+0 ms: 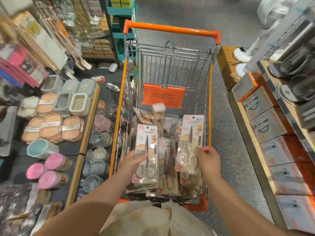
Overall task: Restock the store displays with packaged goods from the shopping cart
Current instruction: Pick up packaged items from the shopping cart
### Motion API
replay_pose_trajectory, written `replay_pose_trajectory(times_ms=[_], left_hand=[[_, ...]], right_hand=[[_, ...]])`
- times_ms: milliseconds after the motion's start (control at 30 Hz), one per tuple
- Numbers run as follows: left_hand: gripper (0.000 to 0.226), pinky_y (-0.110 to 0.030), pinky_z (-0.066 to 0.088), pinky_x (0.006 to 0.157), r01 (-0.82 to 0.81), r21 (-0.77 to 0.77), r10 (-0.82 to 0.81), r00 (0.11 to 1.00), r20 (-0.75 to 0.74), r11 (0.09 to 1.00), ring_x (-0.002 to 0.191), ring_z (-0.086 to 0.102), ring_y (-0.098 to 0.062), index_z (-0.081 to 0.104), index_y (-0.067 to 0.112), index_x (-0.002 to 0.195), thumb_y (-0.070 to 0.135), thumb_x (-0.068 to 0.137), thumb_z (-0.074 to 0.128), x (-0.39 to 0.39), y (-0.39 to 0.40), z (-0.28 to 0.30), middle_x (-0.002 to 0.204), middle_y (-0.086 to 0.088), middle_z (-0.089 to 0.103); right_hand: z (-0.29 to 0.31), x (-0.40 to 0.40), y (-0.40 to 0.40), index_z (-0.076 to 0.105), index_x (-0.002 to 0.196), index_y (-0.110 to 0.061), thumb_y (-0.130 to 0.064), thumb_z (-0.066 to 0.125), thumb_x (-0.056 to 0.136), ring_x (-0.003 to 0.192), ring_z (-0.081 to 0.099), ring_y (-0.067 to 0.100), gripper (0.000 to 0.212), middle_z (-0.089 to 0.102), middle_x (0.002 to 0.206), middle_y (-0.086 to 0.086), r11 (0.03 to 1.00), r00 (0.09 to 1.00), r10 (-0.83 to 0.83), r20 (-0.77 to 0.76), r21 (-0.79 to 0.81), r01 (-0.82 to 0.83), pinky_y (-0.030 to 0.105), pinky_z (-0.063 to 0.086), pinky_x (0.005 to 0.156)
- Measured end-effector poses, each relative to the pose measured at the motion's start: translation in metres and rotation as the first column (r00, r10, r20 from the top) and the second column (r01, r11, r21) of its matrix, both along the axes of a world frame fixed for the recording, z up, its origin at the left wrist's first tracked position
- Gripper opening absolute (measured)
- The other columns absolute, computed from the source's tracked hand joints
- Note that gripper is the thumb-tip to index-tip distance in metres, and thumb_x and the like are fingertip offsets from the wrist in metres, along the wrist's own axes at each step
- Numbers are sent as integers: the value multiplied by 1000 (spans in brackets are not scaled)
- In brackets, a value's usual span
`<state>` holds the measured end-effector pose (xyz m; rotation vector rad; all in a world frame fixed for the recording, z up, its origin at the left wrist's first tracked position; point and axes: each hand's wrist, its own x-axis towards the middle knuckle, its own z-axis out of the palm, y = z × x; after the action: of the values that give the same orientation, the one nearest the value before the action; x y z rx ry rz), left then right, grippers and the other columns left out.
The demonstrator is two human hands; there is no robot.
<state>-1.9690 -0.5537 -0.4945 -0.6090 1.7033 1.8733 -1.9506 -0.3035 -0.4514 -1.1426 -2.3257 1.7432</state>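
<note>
An orange-trimmed wire shopping cart (210, 99) stands in the aisle before me, its basket holding several carded scissors packs and small packets. My left hand (132, 163) grips one scissors pack (147, 142) by its lower left edge, lifted above the pile. My right hand (208, 160) pinches a second scissors pack (190, 133) at its lower right, tilted slightly. A third scissors pack (167, 159) lies in the cart between them. A small white box (158, 109) sits further back in the basket.
On the left, a dark display table (88, 130) carries peach and grey lidded containers (51, 126), pink-lidded jars (54, 161) and glass cups (100, 138). To the right, a shelf holds orange and grey appliance boxes (265, 120). A speckled grey floor (228, 142) runs beside the cart.
</note>
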Motion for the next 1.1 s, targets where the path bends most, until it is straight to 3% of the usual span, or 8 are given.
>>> replay_pose_trajectory(times_ms=[133, 200, 333, 500, 633, 767, 967, 1100], left_hand=[[78, -49, 32, 114, -129, 2, 128, 989, 77, 992, 131, 48, -30, 48, 15, 140, 54, 78, 74, -3, 12, 6, 144, -5, 51], [74, -47, 38, 108, -87, 39, 85, 994, 63, 995, 119, 56, -26, 54, 17, 135, 58, 75, 70, -6, 19, 8, 132, -2, 61], [21, -33, 43, 93, -18, 115, 15, 999, 29, 993, 91, 64, -20, 62, 25, 99, 26, 84, 77, 0, 23, 16, 90, 6, 69], [79, -55, 38, 110, 23, 38, -23, 1000, 9, 999, 117, 62, -29, 62, 16, 126, 35, 55, 90, 5, -3, 1, 117, -4, 71], [29, -50, 43, 107, -53, -81, 58, 996, 60, 995, 105, 65, -23, 66, 19, 110, 15, 83, 76, 6, -17, -1, 106, -1, 72], [23, -42, 45, 101, -42, -125, 49, 997, 52, 991, 96, 66, -17, 67, 16, 110, 12, 87, 72, 10, -21, -4, 98, 1, 72], [17, -40, 46, 100, 49, -134, -45, 998, 34, 990, 103, 66, -19, 67, 25, 100, 14, 88, 71, 9, -17, -5, 103, 2, 73], [18, -34, 44, 92, 59, -110, -57, 998, 22, 992, 97, 65, -14, 64, 27, 94, 11, 89, 70, 10, -14, -1, 98, 5, 70]], right_hand=[[8, -12, -29, 62, 96, 0, -7, 60, 95, 82, 72, 32, 7, 74, 89, 18, 876, 984, 112, 142, -482, -30, 50, 59, 80], [1, -12, -48, 64, 101, 3, -10, 63, 93, 89, 72, 37, 14, 75, 93, 19, 864, 957, 231, 176, -490, -119, 59, 55, 86], [-14, -13, -78, 69, 89, -8, -22, 65, 93, 89, 70, 31, 15, 75, 91, 12, 854, 926, 324, 192, -480, -200, 52, 54, 92], [-28, -20, -50, 65, 95, -15, -38, 46, 101, 80, 62, 19, 30, 69, 92, 4, 970, 946, 204, 250, -179, -162, 38, 54, 79], [-55, -16, -13, 48, 139, -6, -45, 52, 97, 121, 54, 30, 57, 54, 137, 14, 896, 871, 232, 432, 255, -365, 40, 43, 101], [-81, -18, -10, 34, 147, -10, -48, 61, 91, 135, 39, 36, 73, 36, 150, 16, 902, 777, 259, 574, 145, -408, 44, 37, 110], [-89, 2, -8, 43, 131, -7, -35, 82, 75, 112, 57, 30, 74, 50, 129, 13, 882, 787, 191, 587, 248, -400, 31, 47, 81], [-89, 8, -8, 58, 111, -9, -29, 78, 79, 89, 66, 23, 43, 67, 105, 6, 883, 827, 221, 517, 253, -395, 31, 55, 68]])
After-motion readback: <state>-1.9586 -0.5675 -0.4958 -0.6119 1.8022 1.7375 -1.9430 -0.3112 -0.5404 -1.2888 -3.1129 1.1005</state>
